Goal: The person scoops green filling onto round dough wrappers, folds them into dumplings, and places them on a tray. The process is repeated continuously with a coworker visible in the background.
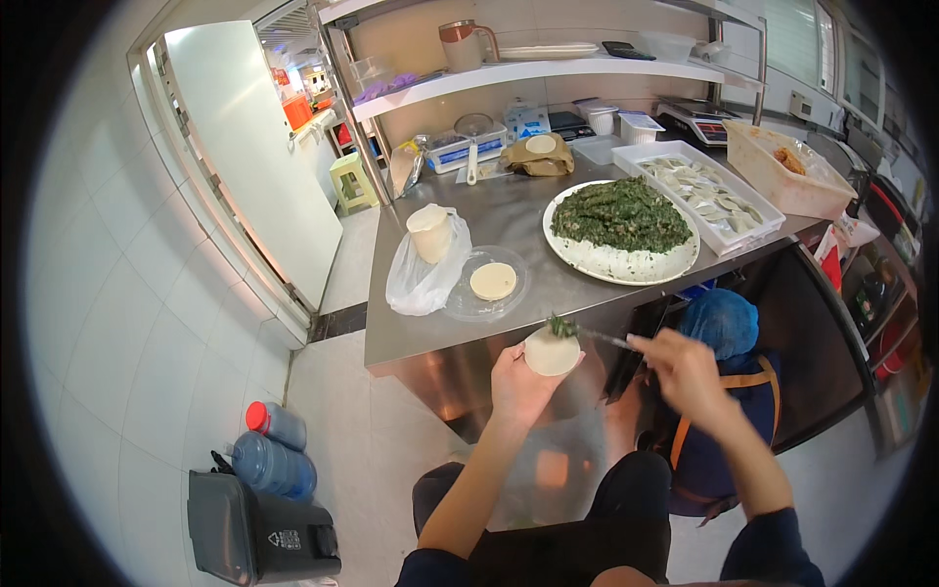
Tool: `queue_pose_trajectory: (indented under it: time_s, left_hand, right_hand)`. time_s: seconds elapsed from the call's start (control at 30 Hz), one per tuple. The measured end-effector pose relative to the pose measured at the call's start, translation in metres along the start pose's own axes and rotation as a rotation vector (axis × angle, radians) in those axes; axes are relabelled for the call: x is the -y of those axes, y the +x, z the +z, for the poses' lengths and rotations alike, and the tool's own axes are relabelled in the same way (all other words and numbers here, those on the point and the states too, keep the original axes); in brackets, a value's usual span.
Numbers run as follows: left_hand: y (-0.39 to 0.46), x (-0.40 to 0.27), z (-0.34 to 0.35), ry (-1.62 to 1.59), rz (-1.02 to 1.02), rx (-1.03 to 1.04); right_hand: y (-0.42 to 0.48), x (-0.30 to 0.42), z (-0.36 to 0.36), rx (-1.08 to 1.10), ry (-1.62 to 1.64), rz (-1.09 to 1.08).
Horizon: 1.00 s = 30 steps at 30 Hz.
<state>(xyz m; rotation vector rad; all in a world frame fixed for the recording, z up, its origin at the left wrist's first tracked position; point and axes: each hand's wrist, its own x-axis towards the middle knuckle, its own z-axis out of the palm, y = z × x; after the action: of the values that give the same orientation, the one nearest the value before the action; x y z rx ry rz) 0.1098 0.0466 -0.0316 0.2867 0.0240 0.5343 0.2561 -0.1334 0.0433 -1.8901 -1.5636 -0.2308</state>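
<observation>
My left hand (522, 389) holds a round dough wrapper (552, 354) in front of the steel table's edge. In my right hand (682, 367) is a thin metal utensil (605, 338), its tip carrying chopped green filling (562, 326) over the wrapper's upper edge. A large white plate (623, 271) bears a heap of green filling (620, 213). Left of it, more wrappers (493, 281) lie on a clear plastic lid (469, 302), beside a tall wrapper stack (430, 233) in a white plastic bag (422, 290). Filled dumplings (704, 191) lie in a white tray (763, 227) behind the plate.
A plastic bin (814, 194) stands at the back right, a brown paper bundle (539, 160) and a strainer (473, 147) at the back. The shelf (557, 72) spans above. A blue-covered bundle (719, 323) is near my right arm; a dark trash bin (257, 528) and water bottles (273, 464) are low left.
</observation>
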Motion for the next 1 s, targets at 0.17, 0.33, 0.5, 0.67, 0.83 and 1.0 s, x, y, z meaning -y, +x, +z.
queue_pose_trajectory:
  time_s: [0.17,0.33,0.5,0.67,0.83,1.0]
  left_hand:
    - [-0.011,0.023,0.013,-0.181,-0.053,0.032]
    - [-0.011,0.027,0.005,-0.115,-0.014,-0.046]
    - [-0.014,0.012,-0.003,0.0,0.13,-0.051]
    - [-0.002,0.02,0.006,-0.091,0.002,-0.035]
    - [0.0,0.015,-0.003,-0.145,-0.044,-0.031]
    - [0.001,0.007,-0.011,-0.198,-0.085,-0.035]
  right_hand:
    - [-0.047,0.02,0.038,-0.171,-0.391,-0.124]
    - [-0.072,0.024,0.036,-0.06,-0.413,-0.139]
    - [-0.056,0.002,0.006,-0.061,-0.295,-0.063]
    - [0.031,-0.083,-0.004,-0.204,-0.553,-0.021]
    - [0.086,-0.112,0.038,-0.175,-0.619,0.001]
    - [0.091,-0.118,0.041,-0.042,-0.61,-0.012]
